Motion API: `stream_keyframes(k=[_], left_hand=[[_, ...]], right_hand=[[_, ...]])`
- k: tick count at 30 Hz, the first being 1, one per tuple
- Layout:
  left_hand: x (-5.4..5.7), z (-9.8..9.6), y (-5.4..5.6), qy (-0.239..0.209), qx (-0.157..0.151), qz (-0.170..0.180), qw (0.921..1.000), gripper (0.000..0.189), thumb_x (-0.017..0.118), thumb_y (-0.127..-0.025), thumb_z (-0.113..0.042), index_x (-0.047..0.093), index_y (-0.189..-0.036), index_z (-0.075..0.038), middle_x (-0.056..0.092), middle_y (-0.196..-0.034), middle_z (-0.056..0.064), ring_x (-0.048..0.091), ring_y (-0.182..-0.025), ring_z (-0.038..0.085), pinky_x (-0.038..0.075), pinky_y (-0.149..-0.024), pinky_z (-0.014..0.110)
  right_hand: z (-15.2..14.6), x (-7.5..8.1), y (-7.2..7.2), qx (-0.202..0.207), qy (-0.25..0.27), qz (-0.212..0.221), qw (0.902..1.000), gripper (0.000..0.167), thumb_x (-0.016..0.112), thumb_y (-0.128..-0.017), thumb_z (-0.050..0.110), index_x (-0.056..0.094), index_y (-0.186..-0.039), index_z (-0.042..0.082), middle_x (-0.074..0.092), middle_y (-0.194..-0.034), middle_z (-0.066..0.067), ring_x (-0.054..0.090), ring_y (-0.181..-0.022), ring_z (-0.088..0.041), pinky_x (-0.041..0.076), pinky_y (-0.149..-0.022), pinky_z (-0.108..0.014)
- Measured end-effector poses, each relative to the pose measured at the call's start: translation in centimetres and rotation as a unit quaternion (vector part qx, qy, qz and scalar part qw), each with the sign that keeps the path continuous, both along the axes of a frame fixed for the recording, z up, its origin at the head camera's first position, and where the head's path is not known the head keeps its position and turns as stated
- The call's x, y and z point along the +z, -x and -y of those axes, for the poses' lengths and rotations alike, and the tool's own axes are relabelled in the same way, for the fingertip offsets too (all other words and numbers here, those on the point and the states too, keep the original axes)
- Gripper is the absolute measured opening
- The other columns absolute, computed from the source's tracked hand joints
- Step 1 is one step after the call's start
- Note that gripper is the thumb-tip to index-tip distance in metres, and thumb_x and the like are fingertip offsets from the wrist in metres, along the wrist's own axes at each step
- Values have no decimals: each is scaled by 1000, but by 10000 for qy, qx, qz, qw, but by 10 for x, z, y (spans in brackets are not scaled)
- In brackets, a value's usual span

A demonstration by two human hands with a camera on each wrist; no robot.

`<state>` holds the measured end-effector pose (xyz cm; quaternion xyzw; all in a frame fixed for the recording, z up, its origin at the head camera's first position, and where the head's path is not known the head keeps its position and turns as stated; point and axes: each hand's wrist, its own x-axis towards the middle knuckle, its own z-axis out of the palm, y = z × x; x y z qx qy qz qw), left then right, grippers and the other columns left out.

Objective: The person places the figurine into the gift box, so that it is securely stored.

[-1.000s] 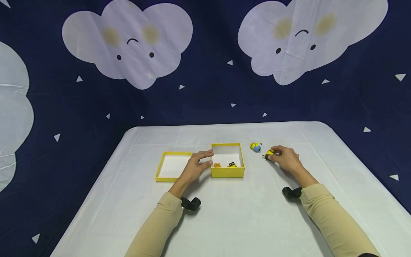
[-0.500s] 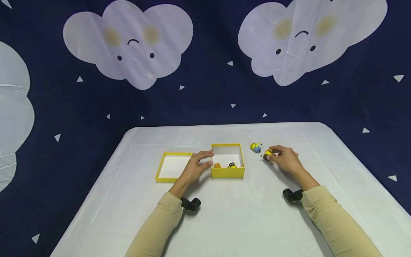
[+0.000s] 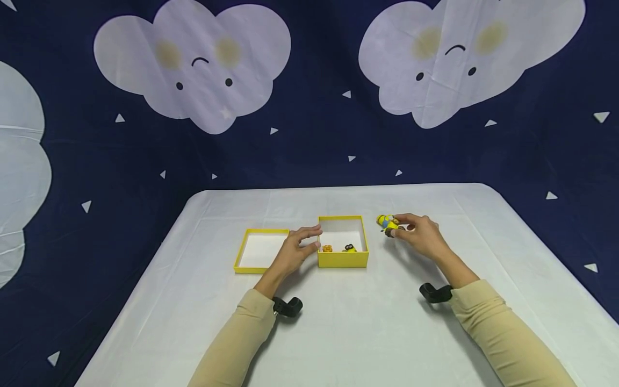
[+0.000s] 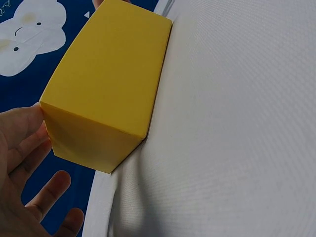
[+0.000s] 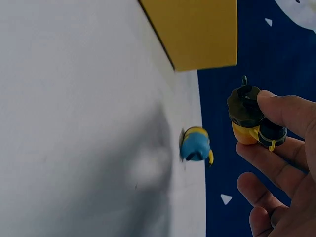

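Observation:
My right hand point(image 3: 424, 237) pinches a small yellow Minion figure point(image 5: 244, 118) with a dark brown skirt-like part between thumb and fingers, raised over the table. Behind it in the head view, partly overlapped, lies a second Minion figure in blue point(image 5: 195, 143) on the white cloth. My left hand point(image 3: 293, 252) rests its fairly straight fingers and thumb against the left wall of an open yellow box point(image 3: 343, 260). Inside that box, near the front wall, are a small orange figure point(image 3: 327, 249) and a yellow figure with black goggles point(image 3: 350, 248).
Left of the box lies its shallow yellow lid point(image 3: 238, 257), white inside up, partly behind my left hand. A white cloth covers the table point(image 3: 367, 333). A dark blue curtain point(image 3: 319, 156) with clouds hangs behind the far edge.
My right hand has lifted the brown-skirted Minion figure and carried it leftward, so it now overlaps the blue one in the head view. The left hand and box have stayed still.

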<state>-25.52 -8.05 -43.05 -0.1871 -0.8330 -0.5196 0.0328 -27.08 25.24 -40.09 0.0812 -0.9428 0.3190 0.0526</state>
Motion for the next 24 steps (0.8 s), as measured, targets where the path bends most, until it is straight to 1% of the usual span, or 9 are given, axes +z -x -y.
stream_keyframes(k=[1,5,6,10,12,13,17,21,24], left_hand=[[0,0,0,1,3,5,10000,34,64,-89,-12,62,-123,-7,55,-138,1,42,-129,27,16,-118,50],[0,0,0,41,18,-29,10000,34,64,-89,-12,63,-122,-7,55,-138,1,43,-128,27,13,-119,50],[0,0,0,51,15,-32,10000,33,64,-89,-12,63,-122,-7,55,-138,1,43,-128,27,16,-118,51],[1,0,-1,50,10,-62,10000,33,64,-89,-12,63,-122,-7,55,-138,2,43,-128,28,18,-117,52],[1,0,-1,51,7,-62,10000,33,63,-89,-12,63,-122,-6,55,-138,2,43,-129,27,16,-118,52],[1,0,-1,39,8,-78,10000,33,64,-89,-11,63,-122,-6,55,-137,2,43,-130,28,12,-119,53],[0,-1,0,-4,16,-87,10000,34,64,-88,-11,63,-121,-5,56,-137,4,42,-131,28,7,-119,53],[-2,-1,1,-112,13,-19,9999,35,64,-88,-9,62,-122,-1,54,-138,8,41,-131,32,5,-119,53],[-2,-2,1,-156,34,59,9999,35,63,-88,-7,61,-122,0,53,-139,10,40,-131,34,7,-119,53]], right_hand=[[1,1,0,5,28,18,10000,51,68,-85,34,57,-128,10,65,-120,-16,54,-105,-33,32,-88,-46],[7,4,0,12,87,83,9999,51,68,-84,36,58,-128,11,65,-121,-14,54,-105,-32,33,-87,-45],[7,4,0,23,83,93,9999,51,68,-84,36,58,-128,11,65,-121,-14,54,-105,-32,35,-87,-46],[11,7,0,41,96,107,9999,52,69,-84,36,57,-128,12,65,-122,-11,54,-106,-30,39,-84,-44],[13,8,0,54,113,90,9999,52,69,-84,36,57,-129,12,65,-122,-11,54,-106,-29,40,-82,-43],[15,9,0,60,135,85,9999,53,69,-84,36,57,-129,12,65,-121,-11,53,-106,-29,40,-82,-42],[22,12,1,118,217,39,9997,52,70,-84,35,57,-128,12,66,-120,-10,53,-105,-28,39,-82,-40],[32,16,0,248,309,-66,9992,50,71,-83,33,59,-127,13,67,-117,-8,54,-102,-29,35,-83,-39],[38,17,0,356,345,-169,9986,48,72,-83,32,60,-125,12,68,-116,-8,55,-100,-29,32,-84,-40]])
